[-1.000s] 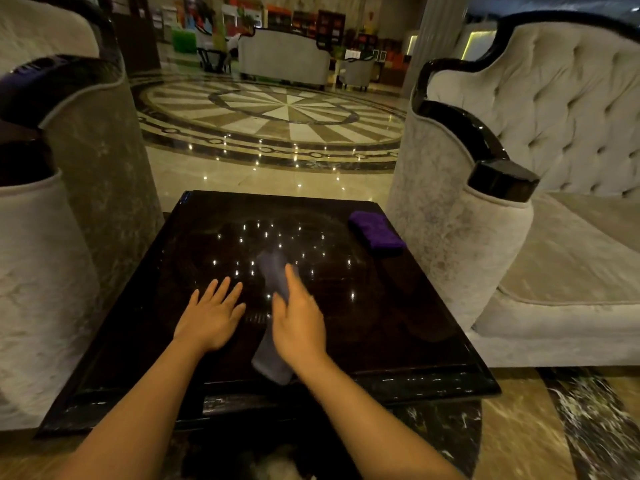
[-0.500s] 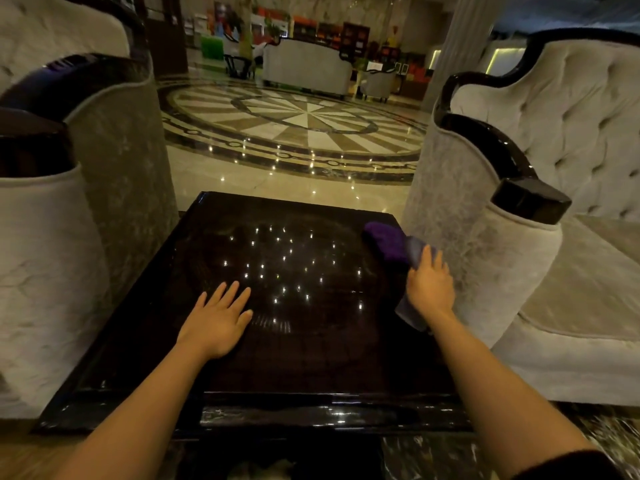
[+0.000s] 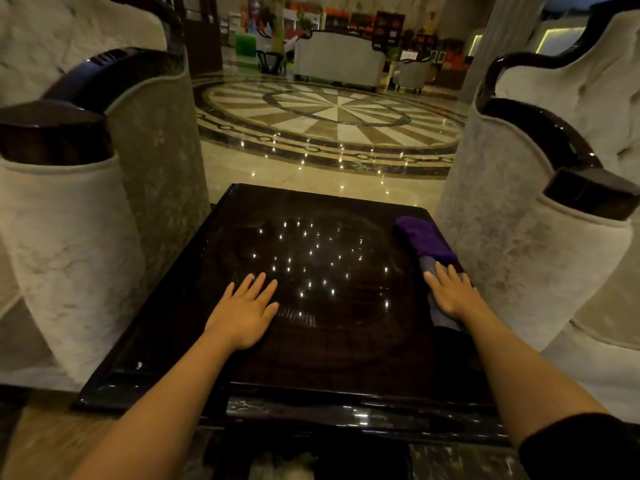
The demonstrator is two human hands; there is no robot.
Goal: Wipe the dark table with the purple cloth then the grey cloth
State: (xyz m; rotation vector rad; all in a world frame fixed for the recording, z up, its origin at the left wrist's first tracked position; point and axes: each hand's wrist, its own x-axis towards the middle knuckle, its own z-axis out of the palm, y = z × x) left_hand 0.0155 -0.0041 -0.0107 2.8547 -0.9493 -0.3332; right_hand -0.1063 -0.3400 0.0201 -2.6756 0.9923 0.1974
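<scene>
The dark glossy table (image 3: 322, 362) fills the middle of the view and reflects small ceiling lights. A folded purple cloth (image 3: 424, 239) lies at its right edge. Just in front of it, touching it, lies the grey cloth (image 3: 437, 315), with my right hand (image 3: 452, 292) pressed flat on top, fingers spread toward the purple cloth. My left hand (image 3: 247, 311) rests palm-down on the bare tabletop near the middle, fingers apart, holding nothing.
A pale upholstered armchair arm (image 3: 79, 244) stands close on the left and another (image 3: 540, 251) close on the right, both with dark glossy caps. Beyond the table's far edge is polished marble floor (image 3: 329, 116) with a round inlay, then more sofas.
My right hand slid the grey cloth from the table's middle to the right edge, up against the purple cloth. My left hand stayed flat in place.
</scene>
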